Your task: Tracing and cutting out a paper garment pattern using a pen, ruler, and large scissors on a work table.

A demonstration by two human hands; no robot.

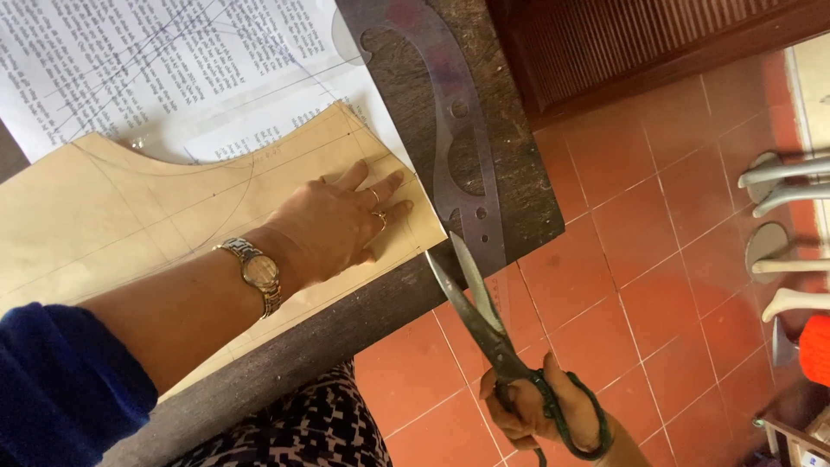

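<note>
Pressing flat, fingers spread, the left hand [341, 227] pins tan pattern paper [130, 216] to the desk [519, 190]; the right hand [540, 415] is clamped on scissors [480, 311], blades parted at the paper's corner.

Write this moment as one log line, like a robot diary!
left hand: flat on paper | right hand: holds scissors, blades open at paper corner | ruler: on table

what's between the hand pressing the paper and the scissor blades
In the head view, only a strip of tan pattern paper lies between the left hand and the scissors, whose open blades meet its corner.
</note>
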